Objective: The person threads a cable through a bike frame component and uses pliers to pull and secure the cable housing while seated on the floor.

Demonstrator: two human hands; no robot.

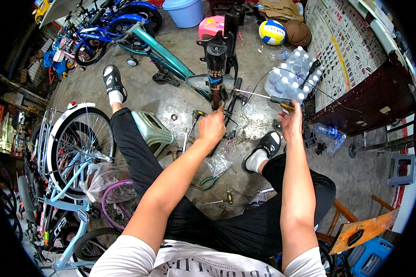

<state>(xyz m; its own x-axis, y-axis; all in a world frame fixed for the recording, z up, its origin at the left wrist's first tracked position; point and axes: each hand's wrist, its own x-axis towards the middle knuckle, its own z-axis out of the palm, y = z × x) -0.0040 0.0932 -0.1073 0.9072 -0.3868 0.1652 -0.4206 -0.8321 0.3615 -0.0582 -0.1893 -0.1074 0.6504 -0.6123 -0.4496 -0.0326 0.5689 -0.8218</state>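
Black fork leg (pixel 216 74) is pinched by the left hand (pixel 212 126), while the right hand (pixel 291 122) grips what seems a screwdriver (pixel 263 97).

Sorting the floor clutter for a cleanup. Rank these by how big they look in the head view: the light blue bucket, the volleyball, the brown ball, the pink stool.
1. light blue bucket, cut off by the frame's top edge
2. pink stool, partly hidden behind the bike fork
3. brown ball and volleyball: these look nearly alike, so I won't rank them.

Daylight is glaring off the grey concrete floor (pixel 171 99), with blue bicycles (pixel 111 27) standing behind it and a dark counter (pixel 370 99) standing to its right.
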